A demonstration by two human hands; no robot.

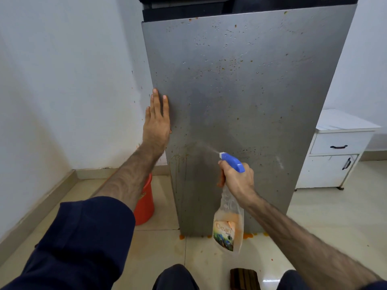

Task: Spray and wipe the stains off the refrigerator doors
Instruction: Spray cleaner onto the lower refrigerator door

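Note:
The grey refrigerator door (247, 84) fills the middle of the head view, speckled with orange-brown stains and drips. My left hand (156, 120) lies flat and open against the door's left edge, fingers pointing up. My right hand (237, 178) grips the neck of a clear spray bottle (229, 225) with a blue trigger head and a "Clean" label. Its nozzle points up-left at the door, and a fine mist leaves it toward the lower middle of the door.
A red bucket (145, 201) stands on the tiled floor left of the refrigerator, partly behind my left arm. A white cabinet (335, 151) with dark handles stands at the right. A dark brown sponge-like block (244, 278) lies on the floor near my knees. Orange splashes dot the floor at the door's base.

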